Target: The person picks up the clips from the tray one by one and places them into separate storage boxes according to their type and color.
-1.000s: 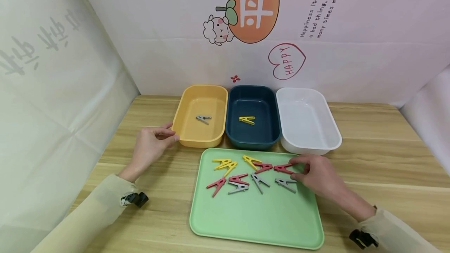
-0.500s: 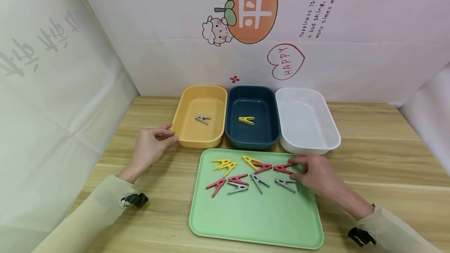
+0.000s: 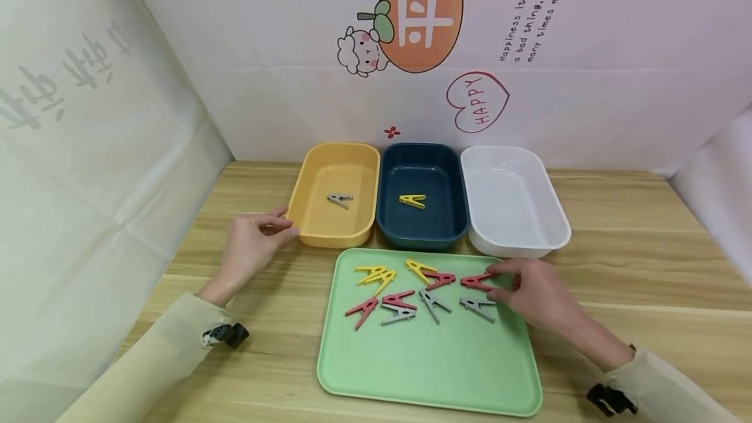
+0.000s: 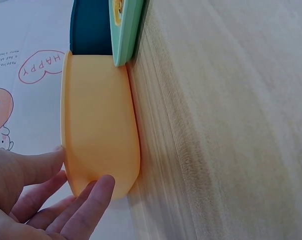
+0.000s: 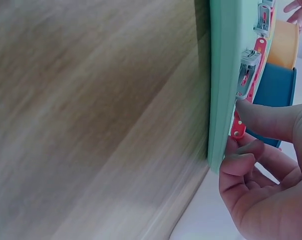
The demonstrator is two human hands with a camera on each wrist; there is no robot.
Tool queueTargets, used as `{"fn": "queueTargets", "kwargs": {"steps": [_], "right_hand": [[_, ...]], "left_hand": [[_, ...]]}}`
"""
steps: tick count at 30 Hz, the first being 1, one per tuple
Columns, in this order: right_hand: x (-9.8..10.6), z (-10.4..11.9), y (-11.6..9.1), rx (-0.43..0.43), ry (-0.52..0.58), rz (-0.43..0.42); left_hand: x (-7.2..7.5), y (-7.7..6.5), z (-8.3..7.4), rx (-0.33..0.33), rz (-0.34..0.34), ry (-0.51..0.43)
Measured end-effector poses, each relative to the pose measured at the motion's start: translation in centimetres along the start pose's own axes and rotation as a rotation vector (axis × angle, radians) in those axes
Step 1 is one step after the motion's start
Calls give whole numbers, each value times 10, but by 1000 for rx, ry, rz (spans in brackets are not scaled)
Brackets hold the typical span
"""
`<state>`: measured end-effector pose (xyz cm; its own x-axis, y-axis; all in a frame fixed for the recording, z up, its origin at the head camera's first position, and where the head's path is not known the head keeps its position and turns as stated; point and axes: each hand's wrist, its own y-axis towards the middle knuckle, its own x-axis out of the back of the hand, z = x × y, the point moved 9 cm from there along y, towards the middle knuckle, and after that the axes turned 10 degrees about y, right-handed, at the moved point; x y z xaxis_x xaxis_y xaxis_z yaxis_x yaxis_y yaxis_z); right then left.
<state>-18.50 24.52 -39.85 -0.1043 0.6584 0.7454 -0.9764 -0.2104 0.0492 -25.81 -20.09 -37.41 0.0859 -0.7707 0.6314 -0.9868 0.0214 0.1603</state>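
At the near left corner of the yellow bin, my left hand rests its fingertips on the rim and outer wall, as the left wrist view also shows. My right hand reaches over the right edge of the green tray. Its thumb and forefinger pinch a red clothespin by the ends of its legs. Just below that lies a grey clothespin, and another red clothespin is to its left. Several more yellow, red and grey clothespins are spread across the upper part of the tray.
A dark blue bin holding a yellow clothespin stands between the yellow bin and a white bin. Inside the yellow bin lies a grey clothespin. A printed white cloth hangs behind the wooden table.
My right hand and the red clothespin in its fingertips have shifted slightly to the right. My left hand stays at the yellow bin.
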Motion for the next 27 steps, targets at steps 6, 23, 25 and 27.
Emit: {"fn": "queueTargets", "kwargs": {"steps": [6,23,25,27], "right_hand": [[4,-3,-2,-69,23,-3],[11,1,-6,-58,93,-12],[12,1,-7,-48,102,-16],[12,2,-7,-34,110,-21]], "left_hand": [[-1,0,1,8,5,-9],[0,0,1,5,0,-12],[0,0,1,2,-1,-16],[0,0,0,-2,-2,-20]]}}
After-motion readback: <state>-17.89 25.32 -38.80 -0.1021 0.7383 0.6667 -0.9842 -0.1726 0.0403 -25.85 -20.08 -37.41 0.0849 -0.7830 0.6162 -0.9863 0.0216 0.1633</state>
